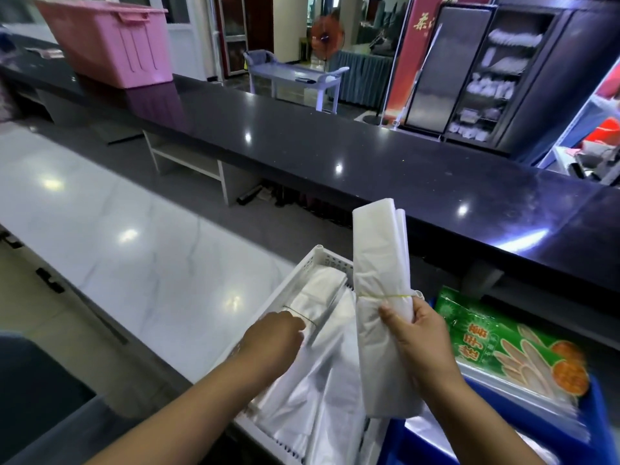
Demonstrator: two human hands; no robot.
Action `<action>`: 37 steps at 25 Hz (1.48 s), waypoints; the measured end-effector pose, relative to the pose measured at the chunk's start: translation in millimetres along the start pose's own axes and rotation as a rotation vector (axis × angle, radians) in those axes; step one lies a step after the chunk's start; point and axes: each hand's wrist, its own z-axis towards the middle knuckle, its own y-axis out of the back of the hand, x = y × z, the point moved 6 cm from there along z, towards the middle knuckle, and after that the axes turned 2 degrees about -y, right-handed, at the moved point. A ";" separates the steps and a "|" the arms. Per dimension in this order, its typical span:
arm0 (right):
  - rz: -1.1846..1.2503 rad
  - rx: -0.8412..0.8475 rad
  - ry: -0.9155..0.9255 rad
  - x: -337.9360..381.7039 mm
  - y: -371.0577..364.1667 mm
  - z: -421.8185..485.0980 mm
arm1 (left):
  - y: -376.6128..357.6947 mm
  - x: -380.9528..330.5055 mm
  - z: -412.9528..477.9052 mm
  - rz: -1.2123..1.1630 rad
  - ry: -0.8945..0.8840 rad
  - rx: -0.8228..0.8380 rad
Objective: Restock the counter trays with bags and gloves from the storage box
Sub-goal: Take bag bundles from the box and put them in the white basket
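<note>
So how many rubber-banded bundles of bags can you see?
2: one bundle upright in the right hand, one bundle lying in the white tray under the left hand. Others may be hidden.

**Two trays, two hands, one storage box**

Two counter trays sit side by side: one white tray at 6 o'clock, one blue tray at 4 o'clock. Two banded bag bundles show, one raised, one lying. One green glove packet; one pink storage box at 11 o'clock
</note>
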 end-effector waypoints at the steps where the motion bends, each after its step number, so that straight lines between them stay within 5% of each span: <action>1: 0.017 0.011 -0.005 1.2 -7.2 -2.1 | 7.1 -6.9 2.6 -0.310 0.051 0.016; 3: 0.081 0.050 -0.024 5.9 -27.8 -7.1 | 16.2 -29.0 7.9 -1.005 0.065 0.126; 6: 0.150 0.153 -0.061 17.1 -65.4 -11.5 | 36.2 -23.7 10.0 -1.306 0.118 0.018; 9: 0.006 0.153 -0.035 14.2 -80.6 -11.0 | 52.4 14.2 13.1 -1.288 0.165 -0.120; 12: -0.664 0.049 -0.051 -18.9 -72.0 -19.7 | 71.7 57.7 16.9 -1.190 0.195 -0.253; 14: -0.892 0.093 -0.123 -44.1 -76.3 -31.4 | 75.2 78.3 18.9 -1.158 0.225 -0.290; 22: -0.599 -0.017 -0.200 -54.1 -92.5 -29.7 | 56.1 92.0 44.2 -1.247 0.263 -0.249; 26: -0.864 -0.106 -0.113 -40.1 -59.8 -26.4 | 55.7 97.0 53.0 -1.229 0.237 -0.235; 30: -1.195 0.015 -0.208 -52.3 -64.4 -32.9 | 51.2 91.1 56.1 -1.208 0.215 -0.188; 37: -1.080 -0.099 -0.346 -66.0 -79.6 -37.3 | 47.0 78.5 51.3 -1.139 0.156 -0.137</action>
